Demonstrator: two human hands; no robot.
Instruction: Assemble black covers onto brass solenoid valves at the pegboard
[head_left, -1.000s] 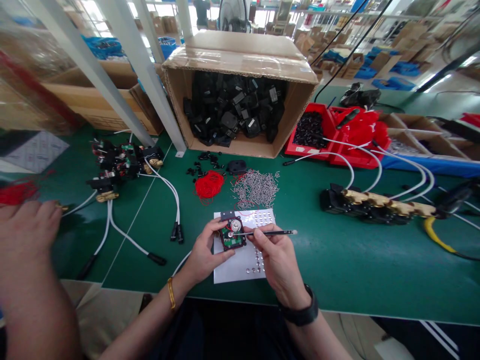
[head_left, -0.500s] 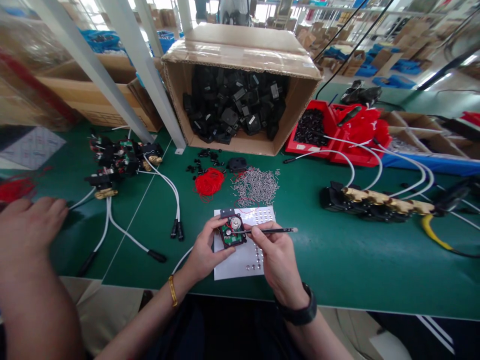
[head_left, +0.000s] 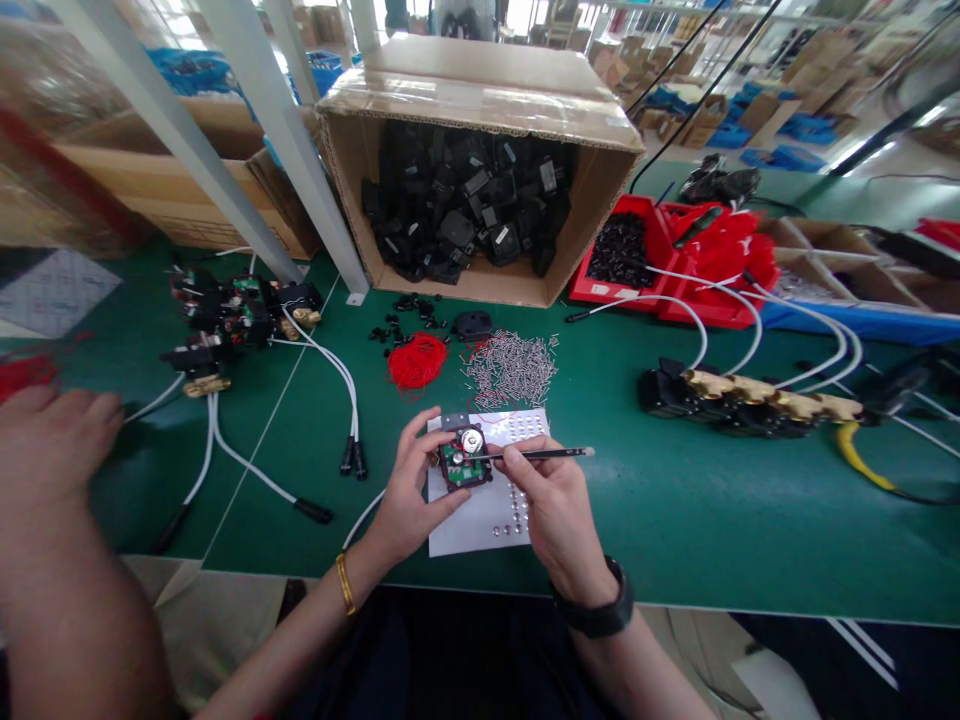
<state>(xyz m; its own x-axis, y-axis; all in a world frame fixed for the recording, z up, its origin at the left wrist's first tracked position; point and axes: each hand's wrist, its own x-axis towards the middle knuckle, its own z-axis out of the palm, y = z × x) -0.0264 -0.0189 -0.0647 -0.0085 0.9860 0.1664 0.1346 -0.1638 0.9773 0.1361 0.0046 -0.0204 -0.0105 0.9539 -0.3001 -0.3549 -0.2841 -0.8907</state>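
My left hand [head_left: 409,490] grips a small black housing with a green circuit board [head_left: 463,468] inside, its open face turned up. A round metal part and red wires show within it. Between the thumb and fingers of my right hand [head_left: 553,500] is a pair of black tweezers [head_left: 544,455], whose thin tip reaches into the housing over the board. Under both hands lies a white sheet [head_left: 450,540] with rows of small round metal pieces on its right part. My fingers hide some of the sheet and the housing's edges.
Beyond the sheet are a pile of screws [head_left: 514,370], a red wire bundle [head_left: 417,362] and a carton [head_left: 480,90] of black housings. Brass valve assemblies [head_left: 772,395] lie right; others [head_left: 206,385] lie left near another person's hand [head_left: 60,440]. Red bins [head_left: 622,245] stand back right.
The fingers of my left hand have shifted at the housing's upper left edge. The tweezers' tip has moved slightly up over the board. The whole view has shifted a little.
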